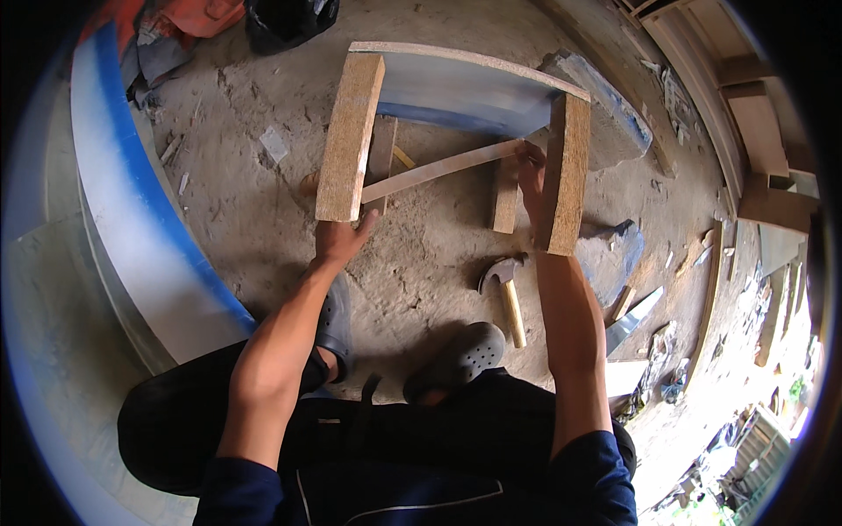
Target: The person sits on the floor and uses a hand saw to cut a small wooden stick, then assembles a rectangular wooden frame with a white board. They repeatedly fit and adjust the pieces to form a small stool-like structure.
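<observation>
Between my hands is an open wooden frame (349,140) made of two thick side boards. A panel (469,88) with a pale and blue face joins the boards at the far end, and a thin wood strip (443,169) runs slantwise between them. My left hand (344,238) grips the near end of the left board, thumb on the inner side and other fingers hidden behind the wood. My right hand (531,180) is closed around the right board (568,180) from inside, its fingers by the strip's end. A claw hammer (509,302) lies on the ground near my right forearm.
A long curved blue-and-white sheet (149,202) lies at left. Stone-like slabs (605,110) rest beyond and beside the frame. A handsaw blade (636,320) and wood scraps lie at right, near wooden shelving (759,131). A black bag (289,22) sits at the far left.
</observation>
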